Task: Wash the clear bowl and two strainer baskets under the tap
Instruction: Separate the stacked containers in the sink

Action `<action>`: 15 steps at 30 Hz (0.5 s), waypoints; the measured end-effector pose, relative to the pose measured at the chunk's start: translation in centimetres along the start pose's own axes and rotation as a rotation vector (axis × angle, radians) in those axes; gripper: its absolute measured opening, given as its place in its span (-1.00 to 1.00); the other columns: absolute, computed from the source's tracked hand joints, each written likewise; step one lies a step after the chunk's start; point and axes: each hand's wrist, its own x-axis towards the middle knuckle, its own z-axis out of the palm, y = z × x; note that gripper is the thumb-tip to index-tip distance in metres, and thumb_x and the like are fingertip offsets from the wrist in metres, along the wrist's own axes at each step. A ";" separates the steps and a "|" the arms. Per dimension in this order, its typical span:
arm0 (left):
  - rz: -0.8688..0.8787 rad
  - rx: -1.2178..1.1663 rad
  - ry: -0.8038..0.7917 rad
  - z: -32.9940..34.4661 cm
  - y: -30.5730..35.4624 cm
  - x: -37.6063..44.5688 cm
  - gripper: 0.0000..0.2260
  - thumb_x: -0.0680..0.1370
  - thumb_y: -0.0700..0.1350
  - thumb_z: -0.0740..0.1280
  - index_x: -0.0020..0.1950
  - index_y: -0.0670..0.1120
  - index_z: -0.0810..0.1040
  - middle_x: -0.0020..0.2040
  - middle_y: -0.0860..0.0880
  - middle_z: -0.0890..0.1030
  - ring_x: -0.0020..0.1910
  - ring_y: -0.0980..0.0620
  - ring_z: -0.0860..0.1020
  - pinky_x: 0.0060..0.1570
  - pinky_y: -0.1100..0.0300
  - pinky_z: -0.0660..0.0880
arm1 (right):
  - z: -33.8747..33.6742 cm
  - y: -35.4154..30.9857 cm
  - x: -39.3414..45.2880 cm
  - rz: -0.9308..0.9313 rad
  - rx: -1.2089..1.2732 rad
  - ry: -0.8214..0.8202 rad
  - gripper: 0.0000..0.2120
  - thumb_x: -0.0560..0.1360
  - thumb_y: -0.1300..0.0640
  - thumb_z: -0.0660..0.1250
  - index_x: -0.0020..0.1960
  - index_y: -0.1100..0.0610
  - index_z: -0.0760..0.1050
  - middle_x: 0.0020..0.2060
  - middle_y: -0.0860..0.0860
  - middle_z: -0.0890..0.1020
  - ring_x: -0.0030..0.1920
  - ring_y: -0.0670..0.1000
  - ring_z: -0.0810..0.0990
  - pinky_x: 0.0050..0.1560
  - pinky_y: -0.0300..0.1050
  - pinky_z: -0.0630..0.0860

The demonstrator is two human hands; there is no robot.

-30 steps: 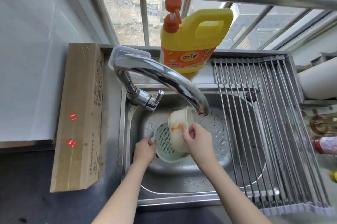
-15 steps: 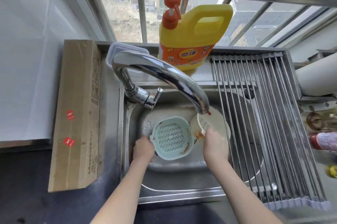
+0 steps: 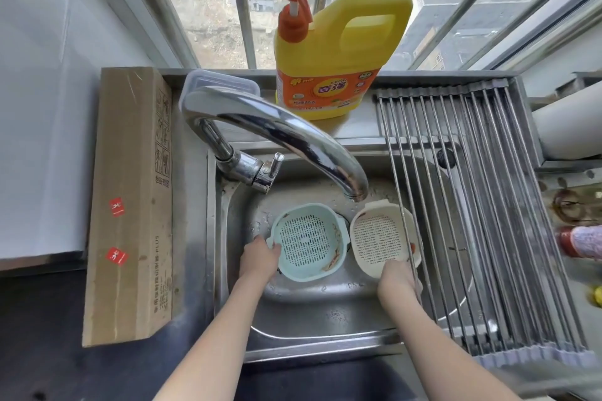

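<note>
Two strainer baskets sit side by side in the steel sink (image 3: 325,312). The pale blue basket (image 3: 308,241) lies left of centre with orange food scraps along its right inner wall. My left hand (image 3: 259,258) grips its left rim handle. The cream basket (image 3: 379,239) lies to its right, partly under the drying rack's first rods. My right hand (image 3: 399,281) holds its near rim. The chrome tap (image 3: 293,133) arches over the sink, its spout ending just above the gap between the baskets. No water stream shows. I cannot make out the clear bowl.
A roll-up drying rack (image 3: 482,221) covers the sink's right half. A yellow detergent bottle (image 3: 335,51) with an orange pump stands on the sill behind the tap, next to a clear lidded container (image 3: 221,84). A long cardboard box (image 3: 130,205) lies left of the sink.
The cream basket was lifted out of the blue one, carried right by my right hand and laid flat beside it. My left hand kept its hold on the blue basket, which now lies level.
</note>
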 end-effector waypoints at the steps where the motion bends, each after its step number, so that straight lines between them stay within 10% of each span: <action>1: -0.005 -0.011 0.002 0.2 0.0 0.1 -0.69 0.57 -0.05 0.26 0.18 -0.25 0.49 0.13 -0.21 0.59 0.05 -0.18 0.58 -0.09 0.09 0.48 | -0.4 -0.4 -0.3 0.037 0.000 0.032 -0.71 0.56 0.32 0.10 0.23 0.27 0.44 0.13 0.13 0.54 0.13 0.10 0.53 -0.04 -0.16 0.43; 5: -0.013 -0.158 0.004 0.5 -0.4 0.3 -0.73 0.53 -0.14 0.33 0.19 -0.23 0.53 0.12 -0.19 0.61 0.04 -0.17 0.61 -0.03 0.01 0.60 | -0.5 -2.9 -1.4 -0.324 0.177 0.291 -0.74 0.49 0.38 0.13 0.10 0.18 0.47 -0.01 0.09 0.59 -0.02 0.09 0.54 -0.08 -0.08 0.45; 15: -0.053 -0.480 -0.108 -1.4 0.2 -0.9 -0.86 0.58 -0.12 0.25 0.00 -0.16 0.54 -0.07 -0.13 0.63 -0.14 -0.05 0.62 -0.14 0.02 0.64 | -1.2 -8.0 -0.6 -0.533 0.253 0.343 -0.69 0.52 0.28 0.17 0.25 0.17 0.43 0.15 0.12 0.53 0.15 0.12 0.44 0.13 -0.03 0.39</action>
